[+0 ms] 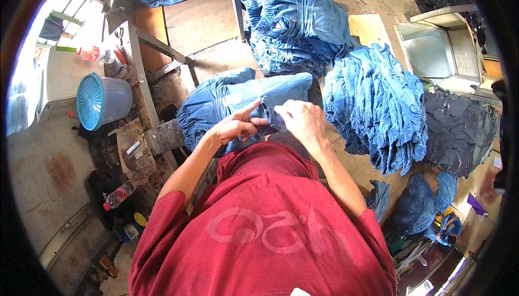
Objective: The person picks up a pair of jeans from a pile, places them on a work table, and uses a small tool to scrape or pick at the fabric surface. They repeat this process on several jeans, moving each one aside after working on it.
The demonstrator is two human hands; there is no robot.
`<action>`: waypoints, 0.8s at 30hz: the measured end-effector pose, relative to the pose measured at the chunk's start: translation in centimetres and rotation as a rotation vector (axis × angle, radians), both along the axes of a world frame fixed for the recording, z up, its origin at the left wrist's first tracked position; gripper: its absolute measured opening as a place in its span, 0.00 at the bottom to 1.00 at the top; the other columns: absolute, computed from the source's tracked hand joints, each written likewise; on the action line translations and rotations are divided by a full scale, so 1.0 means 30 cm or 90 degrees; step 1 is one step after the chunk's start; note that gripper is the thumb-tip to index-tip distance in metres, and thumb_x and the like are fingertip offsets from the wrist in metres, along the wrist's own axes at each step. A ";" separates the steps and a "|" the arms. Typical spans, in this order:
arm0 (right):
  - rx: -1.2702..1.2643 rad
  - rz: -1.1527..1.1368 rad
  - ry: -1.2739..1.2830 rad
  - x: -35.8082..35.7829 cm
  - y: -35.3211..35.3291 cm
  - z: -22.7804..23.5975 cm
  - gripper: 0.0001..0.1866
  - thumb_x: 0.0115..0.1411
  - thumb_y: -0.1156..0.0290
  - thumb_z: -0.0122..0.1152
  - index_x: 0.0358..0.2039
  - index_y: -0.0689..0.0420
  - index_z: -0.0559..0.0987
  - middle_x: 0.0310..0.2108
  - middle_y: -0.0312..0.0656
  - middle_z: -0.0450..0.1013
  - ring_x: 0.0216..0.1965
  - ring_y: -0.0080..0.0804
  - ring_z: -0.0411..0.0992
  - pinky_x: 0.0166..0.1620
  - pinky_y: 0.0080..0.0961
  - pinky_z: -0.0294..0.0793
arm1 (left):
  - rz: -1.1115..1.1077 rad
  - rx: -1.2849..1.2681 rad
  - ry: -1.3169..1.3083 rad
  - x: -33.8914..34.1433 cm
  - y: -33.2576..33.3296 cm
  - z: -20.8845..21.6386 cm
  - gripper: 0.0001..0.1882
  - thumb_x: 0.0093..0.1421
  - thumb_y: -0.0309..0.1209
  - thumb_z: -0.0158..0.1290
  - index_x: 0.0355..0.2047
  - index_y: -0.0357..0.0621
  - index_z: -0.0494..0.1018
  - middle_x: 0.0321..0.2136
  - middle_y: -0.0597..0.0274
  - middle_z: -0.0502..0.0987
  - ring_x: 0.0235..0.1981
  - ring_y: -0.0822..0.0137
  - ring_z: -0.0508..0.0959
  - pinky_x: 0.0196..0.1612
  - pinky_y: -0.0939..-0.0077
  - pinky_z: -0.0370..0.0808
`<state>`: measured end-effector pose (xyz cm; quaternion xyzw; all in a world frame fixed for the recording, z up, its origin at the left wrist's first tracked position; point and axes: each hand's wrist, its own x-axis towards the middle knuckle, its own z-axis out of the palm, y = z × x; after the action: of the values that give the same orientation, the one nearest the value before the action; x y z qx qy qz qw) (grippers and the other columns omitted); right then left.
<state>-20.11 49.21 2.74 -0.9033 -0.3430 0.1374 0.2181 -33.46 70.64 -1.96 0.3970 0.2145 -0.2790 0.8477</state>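
Note:
A pair of blue denim jeans [281, 88] lies spread in front of me, its gathered part bunched at the left. My right hand [305, 124] has its fingers closed on a dark blue edge of the denim. Beside it, my left hand [238, 125] has its index finger and thumb apart at the same edge, while the other fingers curl. The index fingertip touches or nearly touches the cloth. Part of the denim under my right hand is hidden.
A tall heap of jeans [297, 20] rises beyond, and another blue pile [376, 107] stands at the right. Dark cloth [459, 131] lies farther right. At the left are a wooden frame [138, 74], a lidded bucket [111, 101] and a plastic bottle [120, 195].

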 end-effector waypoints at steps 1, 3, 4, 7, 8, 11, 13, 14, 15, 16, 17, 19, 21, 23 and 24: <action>-0.013 -0.022 0.011 -0.003 0.000 0.009 0.15 0.67 0.55 0.66 0.31 0.53 0.86 0.29 0.45 0.83 0.31 0.49 0.82 0.33 0.42 0.80 | -0.010 0.003 -0.008 -0.001 0.002 -0.003 0.56 0.56 0.13 0.53 0.81 0.52 0.39 0.59 0.53 0.79 0.25 0.81 0.70 0.26 0.84 0.71; 0.031 -0.050 -0.009 -0.002 0.004 0.021 0.14 0.67 0.55 0.65 0.31 0.51 0.86 0.30 0.45 0.83 0.32 0.50 0.83 0.34 0.45 0.81 | -0.023 0.019 -0.027 -0.001 0.007 -0.011 0.56 0.57 0.15 0.54 0.81 0.51 0.39 0.60 0.50 0.79 0.30 0.80 0.74 0.27 0.83 0.72; -0.016 -0.044 0.031 0.001 0.006 0.024 0.15 0.67 0.55 0.65 0.30 0.52 0.85 0.29 0.46 0.83 0.32 0.50 0.83 0.34 0.45 0.81 | -0.025 0.002 -0.032 -0.001 0.009 -0.015 0.56 0.57 0.15 0.54 0.81 0.51 0.39 0.60 0.50 0.79 0.29 0.80 0.74 0.27 0.83 0.72; -0.049 -0.042 0.065 0.011 0.011 0.026 0.17 0.68 0.57 0.64 0.27 0.54 0.83 0.28 0.49 0.82 0.31 0.51 0.83 0.33 0.44 0.81 | -0.025 0.011 -0.014 0.001 0.015 -0.027 0.57 0.56 0.14 0.54 0.81 0.52 0.38 0.60 0.51 0.79 0.28 0.81 0.73 0.26 0.84 0.70; -0.081 -0.077 -0.042 0.005 0.011 0.026 0.14 0.69 0.60 0.63 0.30 0.55 0.82 0.27 0.50 0.82 0.30 0.51 0.83 0.32 0.45 0.81 | -0.031 0.011 -0.017 0.001 0.016 -0.031 0.58 0.55 0.12 0.54 0.81 0.52 0.38 0.59 0.53 0.80 0.27 0.81 0.73 0.26 0.84 0.70; 0.120 -0.069 -0.018 -0.042 0.015 0.028 0.09 0.68 0.65 0.63 0.33 0.56 0.81 0.28 0.48 0.81 0.28 0.52 0.81 0.30 0.43 0.79 | -0.033 -0.011 -0.016 -0.001 0.018 -0.039 0.59 0.54 0.12 0.54 0.81 0.54 0.38 0.58 0.55 0.81 0.27 0.81 0.73 0.26 0.85 0.70; -0.041 0.017 -0.129 -0.111 0.020 0.034 0.04 0.65 0.70 0.63 0.35 0.55 0.80 0.28 0.47 0.81 0.28 0.46 0.82 0.31 0.42 0.81 | -0.028 -0.014 -0.019 0.003 0.018 -0.042 0.59 0.55 0.12 0.54 0.81 0.54 0.37 0.58 0.56 0.81 0.27 0.81 0.73 0.26 0.85 0.70; -0.019 0.044 -0.137 -0.143 0.024 0.036 0.04 0.65 0.70 0.63 0.37 0.55 0.81 0.28 0.46 0.81 0.28 0.44 0.82 0.32 0.41 0.81 | -0.037 -0.009 -0.025 0.006 0.020 -0.044 0.59 0.54 0.12 0.55 0.81 0.55 0.37 0.58 0.56 0.81 0.27 0.81 0.73 0.26 0.85 0.70; -0.032 0.087 -0.103 -0.168 0.026 0.037 0.05 0.64 0.71 0.64 0.39 0.55 0.82 0.29 0.45 0.81 0.28 0.42 0.82 0.32 0.39 0.81 | -0.046 -0.005 -0.029 0.007 0.020 -0.043 0.59 0.54 0.13 0.55 0.81 0.55 0.37 0.58 0.56 0.80 0.27 0.81 0.73 0.26 0.85 0.71; 0.067 0.079 -0.095 -0.197 0.025 0.041 0.10 0.63 0.70 0.65 0.44 0.55 0.84 0.28 0.43 0.82 0.27 0.40 0.81 0.33 0.38 0.81 | -0.053 0.010 -0.030 0.009 0.023 -0.043 0.60 0.54 0.13 0.55 0.81 0.55 0.37 0.59 0.57 0.80 0.27 0.81 0.73 0.27 0.84 0.71; 0.054 0.046 -0.129 -0.199 0.029 0.040 0.11 0.62 0.70 0.65 0.45 0.55 0.84 0.27 0.43 0.82 0.27 0.40 0.81 0.33 0.38 0.81 | -0.053 0.005 -0.035 0.010 0.025 -0.042 0.60 0.54 0.13 0.55 0.81 0.55 0.37 0.59 0.57 0.80 0.27 0.81 0.73 0.27 0.84 0.71; 0.017 -0.021 -0.183 -0.213 0.034 0.043 0.13 0.62 0.70 0.66 0.47 0.55 0.85 0.26 0.43 0.81 0.27 0.39 0.81 0.33 0.37 0.81 | -0.059 0.000 -0.047 0.009 0.029 -0.040 0.60 0.54 0.13 0.55 0.81 0.54 0.36 0.59 0.58 0.80 0.26 0.81 0.73 0.27 0.83 0.72; 0.007 0.016 -0.198 -0.218 0.045 0.044 0.11 0.62 0.70 0.65 0.45 0.54 0.85 0.25 0.41 0.81 0.26 0.38 0.82 0.31 0.36 0.81 | -0.058 0.021 -0.035 0.004 0.030 -0.041 0.59 0.55 0.15 0.55 0.81 0.51 0.35 0.60 0.54 0.79 0.27 0.79 0.73 0.29 0.81 0.74; -0.011 0.087 -0.096 -0.227 0.056 0.047 0.09 0.64 0.70 0.62 0.43 0.55 0.84 0.25 0.40 0.81 0.27 0.36 0.82 0.30 0.35 0.81 | -0.062 0.035 -0.070 0.002 0.027 -0.044 0.58 0.56 0.18 0.56 0.81 0.46 0.34 0.61 0.49 0.78 0.28 0.78 0.73 0.30 0.79 0.74; 0.008 0.060 -0.072 -0.234 0.055 0.051 0.08 0.64 0.70 0.61 0.42 0.56 0.84 0.25 0.40 0.81 0.28 0.37 0.82 0.33 0.35 0.82 | -0.067 0.028 -0.069 0.003 0.026 -0.045 0.58 0.56 0.18 0.56 0.81 0.46 0.34 0.61 0.49 0.78 0.28 0.78 0.73 0.30 0.79 0.74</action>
<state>-27.14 50.85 4.28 -0.8912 -0.3976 0.0936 0.1973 -33.38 71.41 -3.30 0.4408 0.1533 -0.2962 0.8334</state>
